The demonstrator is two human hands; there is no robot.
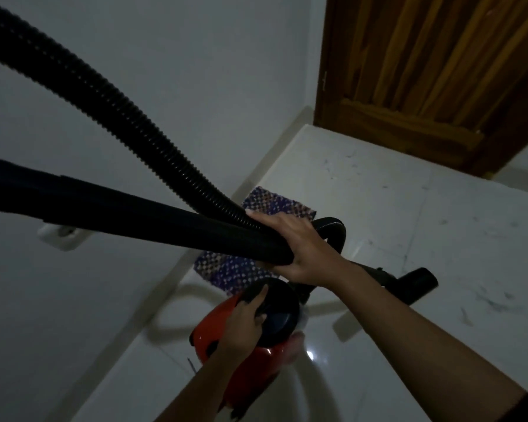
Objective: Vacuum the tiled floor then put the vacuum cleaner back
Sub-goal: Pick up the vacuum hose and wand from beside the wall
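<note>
The small red plastic vacuum cleaner body (250, 357) with its round black end cap (279, 315) is held up over the glossy white marbled tile floor (439, 239), close to the pale grey wall (134, 71) on the left edge of the floor. What is inside the body cannot be seen.

The left hand (246, 327) grips the top of the red body where the black cap begins, its fingers curled over the cap's rim and closed onto it. The right hand (296, 248) is wrapped around the smooth black rigid vacuum tube (119, 214), with its fingers folded round the underside and the thumb lying against the ribbed black flexible hose (104, 99) that meets the tube at that spot. Both tube and hose run up and away to the left edge of the view. Behind the right hand a black curved hose end (333, 229) loops over, and a black floor nozzle (415, 284) shows just past the right forearm, low over the tiles.

A small purple-and-white checked woven mat (269, 202) lies on the floor against the cream skirting (275, 153) at the wall's foot, partly hidden by the tube. A white wall socket (63, 237) sits on the wall under the tube. A brown wooden panelled door (424, 71) closes the far corner. The room is dim, and a light glint shows on the tile near the red body.
</note>
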